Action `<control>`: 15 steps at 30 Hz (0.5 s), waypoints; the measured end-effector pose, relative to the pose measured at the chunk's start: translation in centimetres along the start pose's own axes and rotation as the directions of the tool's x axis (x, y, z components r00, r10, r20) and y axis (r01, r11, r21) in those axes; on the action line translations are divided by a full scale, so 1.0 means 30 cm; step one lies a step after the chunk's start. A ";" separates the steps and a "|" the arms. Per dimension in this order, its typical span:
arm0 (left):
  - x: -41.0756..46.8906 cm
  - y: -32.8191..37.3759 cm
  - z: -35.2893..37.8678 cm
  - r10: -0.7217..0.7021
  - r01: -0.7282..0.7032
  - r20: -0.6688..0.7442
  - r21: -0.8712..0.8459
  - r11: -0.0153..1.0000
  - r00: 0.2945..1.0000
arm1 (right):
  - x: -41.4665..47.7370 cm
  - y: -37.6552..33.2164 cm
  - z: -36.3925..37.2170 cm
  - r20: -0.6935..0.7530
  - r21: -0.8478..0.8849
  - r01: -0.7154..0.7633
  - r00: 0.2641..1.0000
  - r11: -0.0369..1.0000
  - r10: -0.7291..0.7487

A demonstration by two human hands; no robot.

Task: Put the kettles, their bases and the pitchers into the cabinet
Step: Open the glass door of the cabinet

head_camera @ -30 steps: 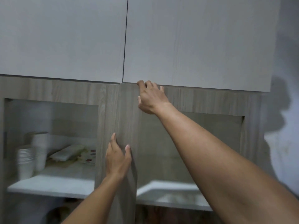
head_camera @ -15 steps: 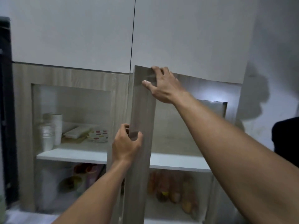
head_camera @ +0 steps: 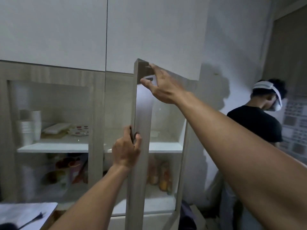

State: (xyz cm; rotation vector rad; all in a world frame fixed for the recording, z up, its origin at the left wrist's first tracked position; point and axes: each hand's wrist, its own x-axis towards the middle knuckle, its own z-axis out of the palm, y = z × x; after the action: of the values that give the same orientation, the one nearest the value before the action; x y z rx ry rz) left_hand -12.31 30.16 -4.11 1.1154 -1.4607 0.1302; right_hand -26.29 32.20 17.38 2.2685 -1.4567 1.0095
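A wood-grain cabinet with glass-panel doors fills the view. Its right door [head_camera: 142,113] stands swung out towards me, edge on. My left hand [head_camera: 127,151] grips the door's free edge at mid height, fingers curled round it. My right hand [head_camera: 162,86] holds the door's top corner, fingertips on the top edge and thumb below. Behind the door the upper white shelf [head_camera: 164,147] shows. No kettle, base or pitcher is in view.
Stacked white cups [head_camera: 29,125] and flat dishes sit on the left shelf behind the shut left door [head_camera: 96,123]. Bottles and jars [head_camera: 163,176] stand on the lower shelf. A person in a black shirt [head_camera: 259,123] stands at right. A white countertop corner [head_camera: 25,213] lies bottom left.
The right door went from shut to swung well open. My left hand moved from flat on the panel to gripping its edge; my right hand rode the top corner outward.
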 end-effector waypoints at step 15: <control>-0.266 0.519 0.151 0.363 -0.288 0.230 -0.303 0.909 0.903 | -0.389 0.140 -0.503 -0.174 -0.243 -0.063 0.985 0.968 0.020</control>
State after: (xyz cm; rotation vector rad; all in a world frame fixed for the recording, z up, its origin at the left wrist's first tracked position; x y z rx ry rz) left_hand -27.61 39.75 -3.87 0.6819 -1.8581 0.0103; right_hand -39.17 46.70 19.83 1.9353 -1.4728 0.9478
